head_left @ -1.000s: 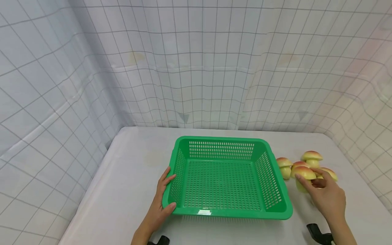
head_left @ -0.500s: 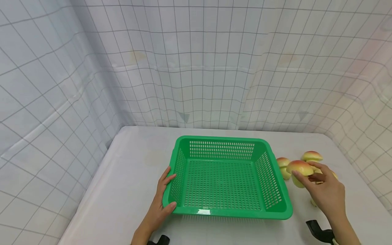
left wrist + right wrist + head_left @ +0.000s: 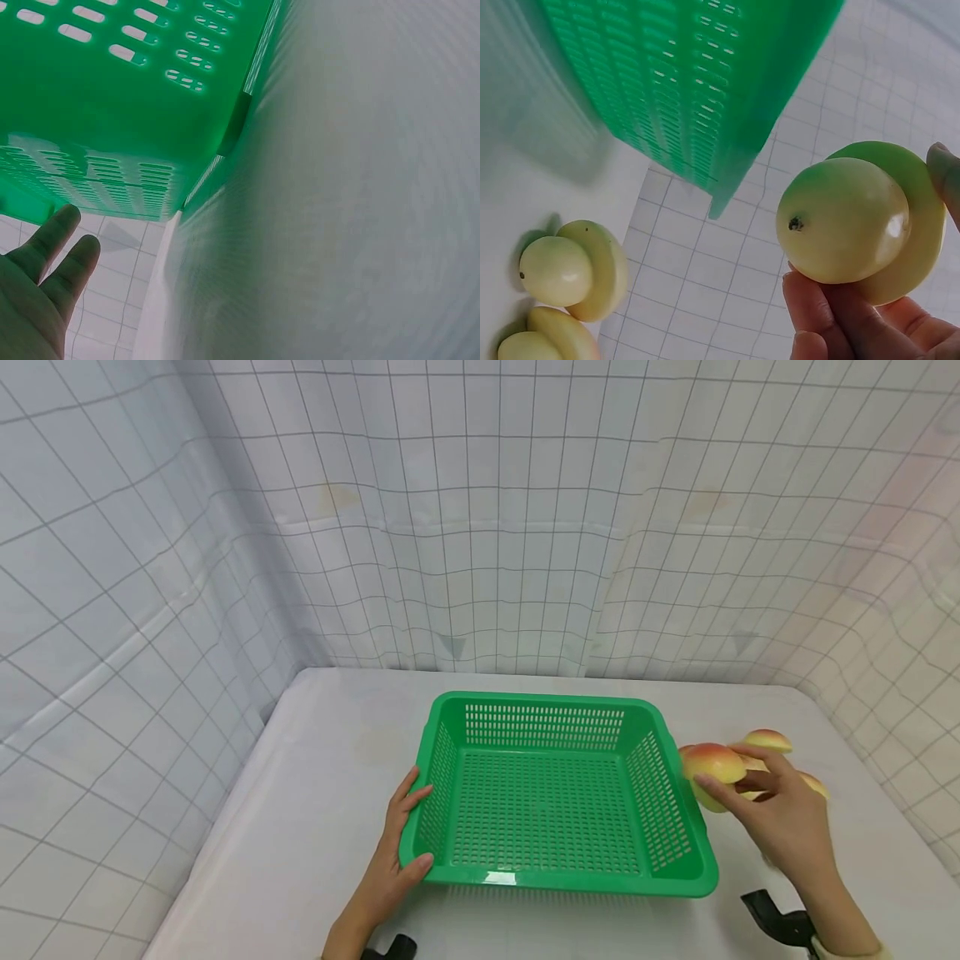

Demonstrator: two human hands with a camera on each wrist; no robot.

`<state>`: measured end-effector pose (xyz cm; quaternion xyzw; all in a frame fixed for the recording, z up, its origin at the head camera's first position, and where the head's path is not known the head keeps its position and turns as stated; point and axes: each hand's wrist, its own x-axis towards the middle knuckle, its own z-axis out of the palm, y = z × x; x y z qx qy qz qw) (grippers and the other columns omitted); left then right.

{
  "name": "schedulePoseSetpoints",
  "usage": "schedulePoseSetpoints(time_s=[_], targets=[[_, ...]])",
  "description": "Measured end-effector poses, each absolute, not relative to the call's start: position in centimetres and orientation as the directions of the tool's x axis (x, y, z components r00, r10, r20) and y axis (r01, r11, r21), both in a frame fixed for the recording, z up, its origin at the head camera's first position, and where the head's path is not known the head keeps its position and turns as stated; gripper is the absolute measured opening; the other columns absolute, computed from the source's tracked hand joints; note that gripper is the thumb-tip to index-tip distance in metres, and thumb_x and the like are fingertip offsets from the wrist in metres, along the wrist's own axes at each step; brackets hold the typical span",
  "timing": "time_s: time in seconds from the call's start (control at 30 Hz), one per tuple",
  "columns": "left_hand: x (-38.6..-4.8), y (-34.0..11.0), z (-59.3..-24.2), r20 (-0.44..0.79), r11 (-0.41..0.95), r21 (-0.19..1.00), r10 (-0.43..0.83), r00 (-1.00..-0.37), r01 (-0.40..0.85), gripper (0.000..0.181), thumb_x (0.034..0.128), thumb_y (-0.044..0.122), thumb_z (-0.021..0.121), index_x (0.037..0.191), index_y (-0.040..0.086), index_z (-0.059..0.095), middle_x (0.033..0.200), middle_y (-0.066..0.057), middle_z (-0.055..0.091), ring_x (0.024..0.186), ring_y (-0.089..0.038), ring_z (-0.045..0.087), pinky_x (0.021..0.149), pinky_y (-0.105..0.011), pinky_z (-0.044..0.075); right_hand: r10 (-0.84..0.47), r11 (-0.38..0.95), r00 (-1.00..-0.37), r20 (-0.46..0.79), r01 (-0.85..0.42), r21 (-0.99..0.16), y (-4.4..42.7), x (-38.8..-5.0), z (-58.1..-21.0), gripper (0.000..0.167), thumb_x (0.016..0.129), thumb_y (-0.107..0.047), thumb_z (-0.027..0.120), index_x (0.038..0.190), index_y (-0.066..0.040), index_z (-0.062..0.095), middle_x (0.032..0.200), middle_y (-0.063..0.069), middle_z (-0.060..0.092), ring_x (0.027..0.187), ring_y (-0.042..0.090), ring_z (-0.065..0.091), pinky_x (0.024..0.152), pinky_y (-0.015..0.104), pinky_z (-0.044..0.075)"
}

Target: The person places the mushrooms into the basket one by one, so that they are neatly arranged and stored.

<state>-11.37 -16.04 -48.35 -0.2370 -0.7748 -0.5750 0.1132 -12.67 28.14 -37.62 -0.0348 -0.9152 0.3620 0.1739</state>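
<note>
A green plastic basket [image 3: 547, 814] with slotted walls stands on the white table. My left hand [image 3: 392, 837] rests on its left side, fingers spread along the left rim and thumb at the near corner; the left wrist view shows two straight fingers [image 3: 69, 262] by the basket. My right hand [image 3: 783, 806] pinches a toy mushroom [image 3: 715, 763], with a red-yellow cap, beside the basket's right wall. In the right wrist view this mushroom [image 3: 847, 221] points its pale stem at the camera, apart from the basket. Thumb and fingertips grip its cap edge.
Several similar mushrooms lie on the table to the right, among them one at the back [image 3: 768, 740] and another [image 3: 814, 784] partly behind my right hand. The right wrist view shows two mushrooms [image 3: 559, 268] on the table. A white gridded curtain [image 3: 525, 543] surrounds the table.
My right hand has lifted the mushroom from the group and carried it left to the basket's right rim. The left hand and basket have stayed in place.
</note>
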Motion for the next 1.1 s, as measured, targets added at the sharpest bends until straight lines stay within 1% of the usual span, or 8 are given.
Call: schedulePoseSetpoints(time_s=[0.13, 0.23, 0.5, 0.7, 0.87, 1.1], targets=[[-11.4, -16.0, -48.4, 0.448, 0.224, 0.838, 0.238, -0.862, 0.498, 0.071, 0.0810, 0.012, 0.053, 0.147, 0.008, 0.028, 0.157, -0.003, 0.005, 0.142, -0.025, 0.006, 0.093, -0.070, 0.017, 0.163, 0.730, -0.948, 0.273, -0.070, -0.680, 27.5, -12.9, -37.3, 0.056, 0.078, -0.040, 0.076, 0.124, -0.016, 0.056, 0.085, 0.010, 0.070, 0.068, 0.001, 0.059, 0.050, 0.028, 0.042], [-11.5, -16.1, -48.4, 0.449, 0.224, 0.838, 0.238, -0.861, 0.498, 0.071, 0.0811, 0.012, 0.053, 0.147, 0.009, 0.028, 0.157, -0.003, 0.004, 0.142, -0.025, 0.006, 0.093, -0.070, 0.016, 0.133, 0.735, -0.949, 0.286, -0.099, -0.670, 27.0, -13.1, -37.2, 0.055, 0.078, -0.039, 0.077, 0.124, -0.015, 0.056, 0.080, 0.007, 0.068, 0.067, 0.004, 0.059, 0.049, 0.028, 0.041], [-11.4, -16.1, -48.5, 0.443, 0.229, 0.840, 0.236, -0.865, 0.492, 0.071, 0.0809, 0.012, 0.054, 0.147, 0.008, 0.028, 0.158, -0.002, 0.004, 0.142, -0.025, 0.006, 0.093, -0.070, 0.017, 0.014, 0.771, -0.942, 0.337, -0.204, -0.603, 25.7, -14.0, -36.7, 0.052, 0.078, -0.039, 0.077, 0.121, -0.018, 0.057, 0.078, -0.002, 0.069, 0.065, 0.011, 0.058, 0.051, 0.028, 0.042], [-11.4, -16.0, -48.4, 0.447, 0.235, 0.835, 0.234, -0.863, 0.497, 0.071, 0.0804, 0.012, 0.054, 0.147, 0.007, 0.029, 0.157, -0.003, 0.005, 0.142, -0.025, 0.006, 0.093, -0.070, 0.017, -0.034, 0.787, -0.939, 0.344, -0.237, -0.570, 25.2, -14.5, -35.5, 0.051, 0.078, -0.041, 0.076, 0.120, -0.021, 0.055, 0.073, -0.008, 0.068, 0.063, 0.012, 0.055, 0.053, 0.028, 0.040], [-11.5, -16.0, -48.3, 0.453, 0.234, 0.833, 0.233, -0.861, 0.502, 0.071, 0.0803, 0.012, 0.054, 0.146, 0.007, 0.029, 0.157, -0.003, 0.005, 0.142, -0.025, 0.006, 0.093, -0.070, 0.016, -0.080, 0.780, -0.935, 0.344, -0.274, -0.563, 24.8, -15.0, -34.3, 0.051, 0.077, -0.042, 0.076, 0.119, -0.021, 0.055, 0.072, -0.007, 0.067, 0.060, 0.012, 0.056, 0.052, 0.029, 0.041], [-11.4, -16.0, -48.4, 0.450, 0.243, 0.831, 0.234, -0.862, 0.500, 0.071, 0.0807, 0.012, 0.054, 0.147, 0.008, 0.029, 0.157, -0.003, 0.005, 0.142, -0.025, 0.007, 0.094, -0.069, 0.018, -0.125, 0.767, -0.940, 0.318, -0.295, -0.570, 23.9, -15.7, -33.1, 0.051, 0.076, -0.045, 0.076, 0.118, -0.025, 0.056, 0.076, -0.005, 0.068, 0.066, 0.014, 0.059, 0.054, 0.029, 0.043]])
